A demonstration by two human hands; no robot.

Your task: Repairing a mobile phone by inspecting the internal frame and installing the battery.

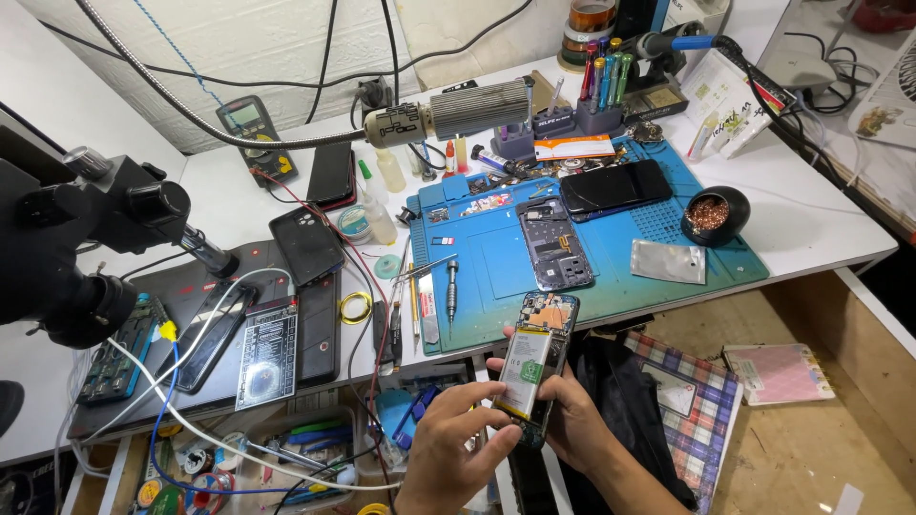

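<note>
Both hands hold an opened phone (536, 360) just off the table (821, 229) edge: the left hand (456, 448) pinches its lower end, the right hand (572, 420) cups it from beneath. A firm hold on the frame edges, fingers off the battery (523, 372), seems wise. Its long axis tilts away, top toward the blue mat (496, 257).

bare patch of blue mat (496, 262) lies open between screwdriver (452, 291) and phone frame (554, 243); tools crowd its far edge
</note>
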